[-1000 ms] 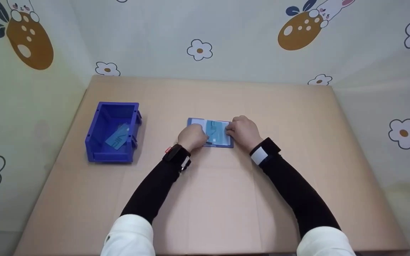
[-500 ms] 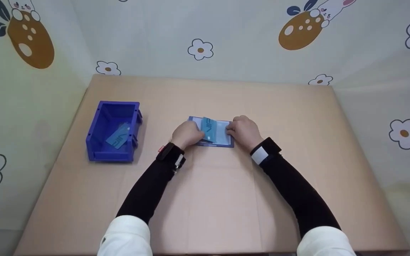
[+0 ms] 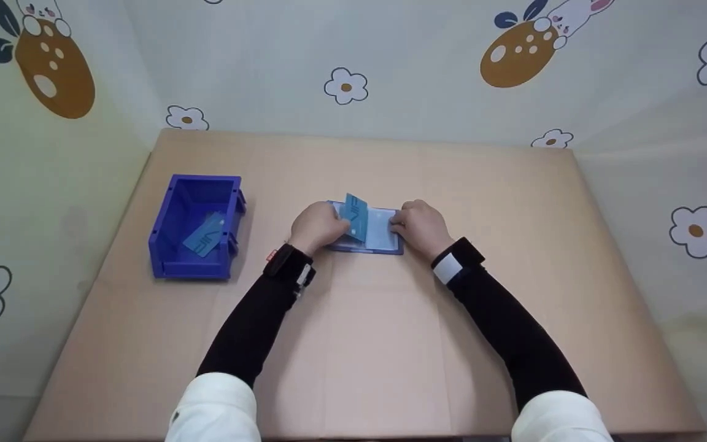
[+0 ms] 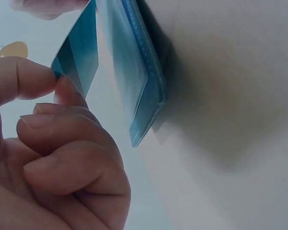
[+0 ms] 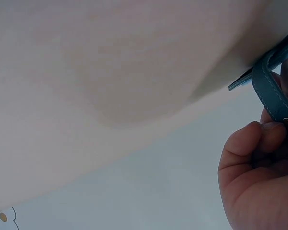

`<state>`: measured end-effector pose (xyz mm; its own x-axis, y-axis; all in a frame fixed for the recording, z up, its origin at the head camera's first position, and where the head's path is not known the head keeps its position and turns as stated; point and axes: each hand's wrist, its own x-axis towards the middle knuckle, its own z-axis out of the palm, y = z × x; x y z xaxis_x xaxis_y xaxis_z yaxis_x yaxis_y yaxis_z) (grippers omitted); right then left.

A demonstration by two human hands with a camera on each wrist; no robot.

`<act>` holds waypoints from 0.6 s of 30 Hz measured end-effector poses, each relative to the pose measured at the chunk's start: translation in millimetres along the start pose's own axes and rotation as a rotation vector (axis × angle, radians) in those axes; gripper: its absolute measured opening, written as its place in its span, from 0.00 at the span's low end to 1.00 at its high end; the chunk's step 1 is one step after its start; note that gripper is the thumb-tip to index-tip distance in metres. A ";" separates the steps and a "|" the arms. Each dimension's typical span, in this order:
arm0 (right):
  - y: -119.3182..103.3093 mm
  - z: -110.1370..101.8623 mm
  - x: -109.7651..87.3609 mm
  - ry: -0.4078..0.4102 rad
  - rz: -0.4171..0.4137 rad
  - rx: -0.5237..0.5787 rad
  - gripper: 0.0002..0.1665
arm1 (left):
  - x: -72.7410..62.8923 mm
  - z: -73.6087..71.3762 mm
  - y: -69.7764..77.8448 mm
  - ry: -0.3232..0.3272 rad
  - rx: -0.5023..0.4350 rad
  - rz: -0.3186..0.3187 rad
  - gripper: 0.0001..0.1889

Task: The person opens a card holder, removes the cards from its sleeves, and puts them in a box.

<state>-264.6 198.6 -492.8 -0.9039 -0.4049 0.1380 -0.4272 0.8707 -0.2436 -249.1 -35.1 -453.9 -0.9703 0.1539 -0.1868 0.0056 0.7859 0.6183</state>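
A blue card holder (image 3: 384, 230) with clear sleeves lies spread on the table, between both hands. My left hand (image 3: 318, 227) pinches a teal card (image 3: 355, 215) with dark lettering between thumb and index finger, tilted up above the holder's left half. The left wrist view has the card (image 4: 84, 52) standing apart from the sleeve pages, the other fingers curled below. At the holder's right end my right hand (image 3: 420, 227) grips its edge. A stitched strap (image 5: 273, 98) with a metal snap shows by those fingers in the right wrist view; the fingertips are partly cut off.
A blue plastic bin (image 3: 191, 270) stands at the left of the tan table (image 3: 384, 344). Inside the bin lies a teal card (image 3: 205, 236) with the same kind of lettering. Patterned walls rise behind and along both sides.
The left hand has shifted left and slightly away from me, lifting the teal card from nearly flat over the holder to a tilted stance. The right hand stays where it was.
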 end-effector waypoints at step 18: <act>-0.7 -0.4 0.9 -0.018 0.024 -0.013 0.08 | -12.3 -40.8 17.1 0.072 -0.157 0.109 0.16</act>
<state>-265.1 197.7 -492.2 -0.9143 -0.3884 0.1146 -0.4048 0.8839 -0.2343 -246.9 -48.0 -409.9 -0.9808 0.1857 -0.0603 0.0796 0.6628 0.7446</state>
